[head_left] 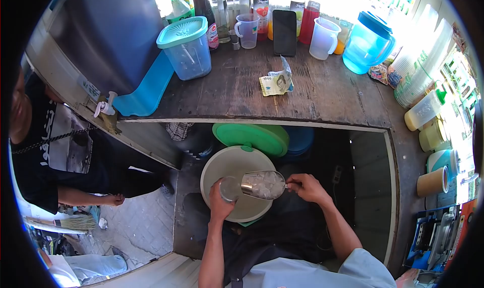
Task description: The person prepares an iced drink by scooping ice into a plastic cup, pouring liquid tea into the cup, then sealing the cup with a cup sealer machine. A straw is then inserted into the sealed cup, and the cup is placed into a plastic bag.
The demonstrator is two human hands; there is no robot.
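Observation:
My left hand (221,202) is wrapped round a clear cup (230,188), held over the left part of a pale round ice bucket (212,169). In my right hand (308,188) is the handle of a metal ice scoop (247,188). Ice pieces (266,183) fill the scoop, and its front lip points left, close to the cup's rim. Both the cup and the scoop are above the bucket's opening. Behind the bucket leans a green lid (252,136).
On the wooden counter (222,96) lie banknotes (277,83) and a phone (285,33), near a lidded container (187,51), measuring jugs (322,38) and a blue pitcher (369,43). Stacked plastic cups (421,71) and squeeze bottles (426,109) line the right. Another person (65,147) stands left.

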